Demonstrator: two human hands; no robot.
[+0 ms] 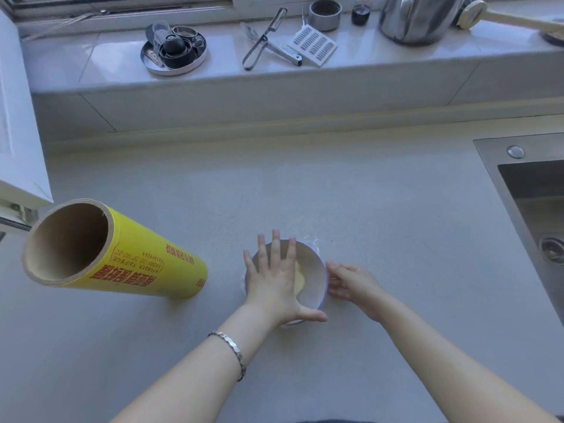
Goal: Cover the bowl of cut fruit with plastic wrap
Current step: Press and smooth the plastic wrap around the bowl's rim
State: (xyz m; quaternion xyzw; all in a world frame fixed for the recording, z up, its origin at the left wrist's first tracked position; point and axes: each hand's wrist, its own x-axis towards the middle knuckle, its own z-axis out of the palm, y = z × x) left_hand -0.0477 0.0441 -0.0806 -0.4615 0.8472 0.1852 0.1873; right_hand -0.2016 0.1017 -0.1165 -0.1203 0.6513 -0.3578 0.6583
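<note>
A small round bowl [314,270], white inside with a bluish rim, is set upright on the counter. Pale yellow fruit [300,279] is seen inside it, toward nine o'clock. Clear plastic wrap [312,240] is bunched just past the rim at one o'clock. At nine o'clock from the bowl, well apart, a yellow roll [152,264] with red print appears to be stood on end, its cardboard core open.
</note>
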